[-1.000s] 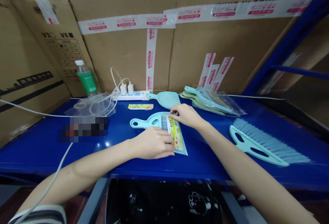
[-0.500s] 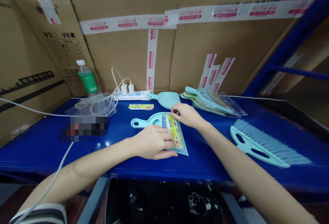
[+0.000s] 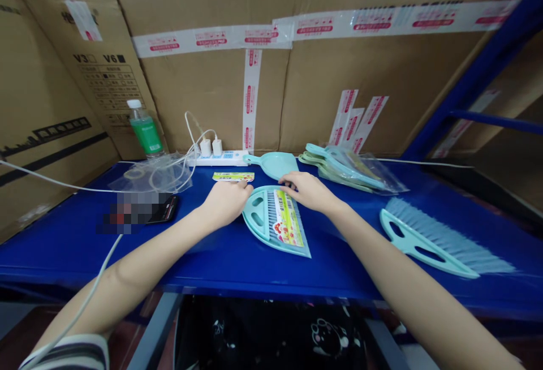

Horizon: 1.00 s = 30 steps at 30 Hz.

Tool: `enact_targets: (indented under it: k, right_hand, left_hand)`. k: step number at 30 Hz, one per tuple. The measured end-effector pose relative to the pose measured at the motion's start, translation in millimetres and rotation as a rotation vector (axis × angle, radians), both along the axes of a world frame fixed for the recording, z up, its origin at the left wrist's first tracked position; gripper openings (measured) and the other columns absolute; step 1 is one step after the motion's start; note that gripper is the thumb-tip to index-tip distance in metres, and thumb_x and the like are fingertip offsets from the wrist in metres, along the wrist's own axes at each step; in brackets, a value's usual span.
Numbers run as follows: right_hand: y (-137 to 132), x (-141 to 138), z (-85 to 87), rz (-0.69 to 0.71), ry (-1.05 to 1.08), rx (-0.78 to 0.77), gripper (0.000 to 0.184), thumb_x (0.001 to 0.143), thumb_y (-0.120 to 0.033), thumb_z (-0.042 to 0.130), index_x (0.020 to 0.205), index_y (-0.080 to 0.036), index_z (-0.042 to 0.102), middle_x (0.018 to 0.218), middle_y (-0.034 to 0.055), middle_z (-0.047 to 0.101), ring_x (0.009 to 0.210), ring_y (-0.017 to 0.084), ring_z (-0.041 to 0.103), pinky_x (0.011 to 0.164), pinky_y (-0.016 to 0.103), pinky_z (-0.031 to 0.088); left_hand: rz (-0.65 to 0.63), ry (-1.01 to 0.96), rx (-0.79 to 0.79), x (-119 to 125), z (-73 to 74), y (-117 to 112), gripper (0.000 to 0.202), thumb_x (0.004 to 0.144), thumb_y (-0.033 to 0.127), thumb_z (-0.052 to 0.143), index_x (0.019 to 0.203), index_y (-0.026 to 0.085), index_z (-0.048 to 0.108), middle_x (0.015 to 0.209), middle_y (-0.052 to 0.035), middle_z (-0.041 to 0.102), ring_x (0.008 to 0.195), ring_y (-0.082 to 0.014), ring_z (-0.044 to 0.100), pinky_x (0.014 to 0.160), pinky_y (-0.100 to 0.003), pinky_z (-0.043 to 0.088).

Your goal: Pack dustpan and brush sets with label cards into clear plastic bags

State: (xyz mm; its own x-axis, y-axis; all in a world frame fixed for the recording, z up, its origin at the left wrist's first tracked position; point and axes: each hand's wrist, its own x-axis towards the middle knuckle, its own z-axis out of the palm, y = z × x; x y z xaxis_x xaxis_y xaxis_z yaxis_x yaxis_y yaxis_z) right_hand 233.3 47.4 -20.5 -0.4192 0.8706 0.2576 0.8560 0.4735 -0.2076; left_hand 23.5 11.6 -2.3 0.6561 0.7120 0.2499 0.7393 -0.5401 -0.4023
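Observation:
A light blue dustpan [image 3: 257,233] lies on the blue table with a small brush [image 3: 260,215] nested on it. Across the bristles sits a yellow-green printed label [image 3: 287,226]. My left hand [image 3: 227,201] covers the handle end, its fingers closed at the far left side of the pan; whatever they hold is hidden. With bent fingers, my right hand [image 3: 306,190] grips the far edge of the dustpan, near the label's top. A second label [image 3: 233,176] lies just beyond my left fingers. Behind is another light blue dustpan [image 3: 278,164].
A larger brush [image 3: 424,248] lies at the right. Bagged dustpan sets [image 3: 348,169] rest at the back right. A power strip [image 3: 224,158] with white chargers, a bottle [image 3: 145,132] and a plastic bag [image 3: 156,173] stand back left. Cardboard boxes [image 3: 203,87] wall the back.
My left hand has moved from the label and near part of the dustpan, back and left to the handle end, uncovering the label. My right hand has barely moved.

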Motion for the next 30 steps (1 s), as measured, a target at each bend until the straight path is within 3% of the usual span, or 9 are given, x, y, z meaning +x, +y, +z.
enact_targets:
  k: [6,11,19,30]
  right_hand:
    - [3,2,-2.6,0.032,-0.008,0.005,0.020,0.084,-0.017,0.050,0.091,-0.018,0.069,0.086,0.0070,0.069,0.074,0.018,0.061,0.062,0.026,0.041]
    - [4,2,-3.6,0.043,0.002,-0.006,0.021,0.083,-0.016,0.050,0.091,-0.016,0.069,0.087,0.0077,0.069,0.073,0.018,0.061,0.064,0.027,0.043]
    - [2,0,-1.7,0.044,0.002,-0.022,0.022,0.084,-0.015,0.050,0.094,-0.014,0.070,0.090,0.0097,0.070,0.075,0.019,0.062,0.067,0.028,0.045]
    - [-2,-4,3.6,0.002,-0.045,-0.047,0.025,0.085,-0.014,0.049,0.097,-0.018,0.071,0.097,0.0074,0.072,0.085,0.021,0.065,0.072,0.029,0.046]
  left_hand:
    - [0.247,0.052,-0.134,-7,8.3,5,0.023,0.083,0.007,0.043,0.088,0.010,0.065,0.083,-0.0137,0.070,0.079,-0.0254,0.068,0.063,-0.031,0.051]
    - [0.428,0.101,-0.273,-17,18.0,12,0.030,0.090,0.020,0.038,0.093,0.013,0.067,0.090,-0.0154,0.070,0.089,-0.0279,0.067,0.073,-0.035,0.051]
    - [0.764,-0.019,-0.176,-34,26.8,20,0.034,0.083,0.014,0.045,0.113,0.005,0.058,0.100,-0.0237,0.067,0.100,-0.0327,0.062,0.078,-0.037,0.047]
    - [0.754,0.044,-0.292,-39,25.0,24,0.038,0.078,0.013,0.049,0.113,0.006,0.059,0.103,-0.0251,0.066,0.104,-0.0330,0.060,0.079,-0.038,0.045]
